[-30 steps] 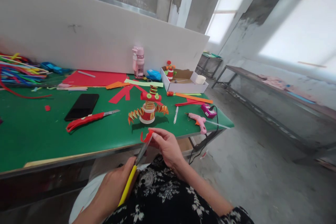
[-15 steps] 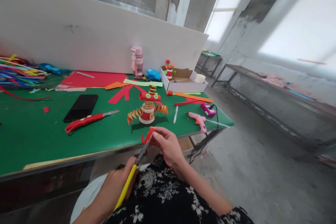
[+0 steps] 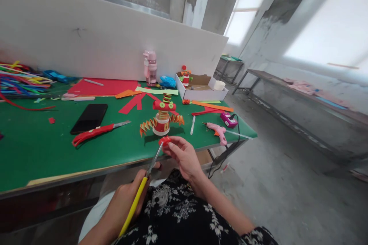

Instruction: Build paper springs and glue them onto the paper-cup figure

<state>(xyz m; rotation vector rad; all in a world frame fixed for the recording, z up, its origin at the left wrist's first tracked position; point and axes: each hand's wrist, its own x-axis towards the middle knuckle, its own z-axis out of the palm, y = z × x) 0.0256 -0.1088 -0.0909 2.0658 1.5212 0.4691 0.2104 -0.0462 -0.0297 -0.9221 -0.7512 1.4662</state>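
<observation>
My left hand (image 3: 126, 197) is wrapped round the yellow handles of a pair of scissors (image 3: 133, 206), whose metal blades point up to the right. The blade tips touch a small red paper piece (image 3: 164, 141). Thumb and fingers of my right hand (image 3: 184, 157) pinch that piece above the table's front edge. Just behind it stands a paper figure (image 3: 161, 124) with a red rolled head, green eyes and folded orange arms. A red utility knife (image 3: 93, 134) and a black phone (image 3: 89, 118) lie to the left.
A pink glue gun (image 3: 217, 132) lies by a purple box (image 3: 229, 119) with a black cable. Farther back are a white box (image 3: 201, 95) holding another figure, a pink bottle (image 3: 150, 68), red sheets (image 3: 106, 87) and colourful strips (image 3: 23, 82).
The red paper piece has turned in my right hand and looks more compact. The scissors have shifted slightly left, their tips now higher against the paper. My left hand has moved slightly left.
</observation>
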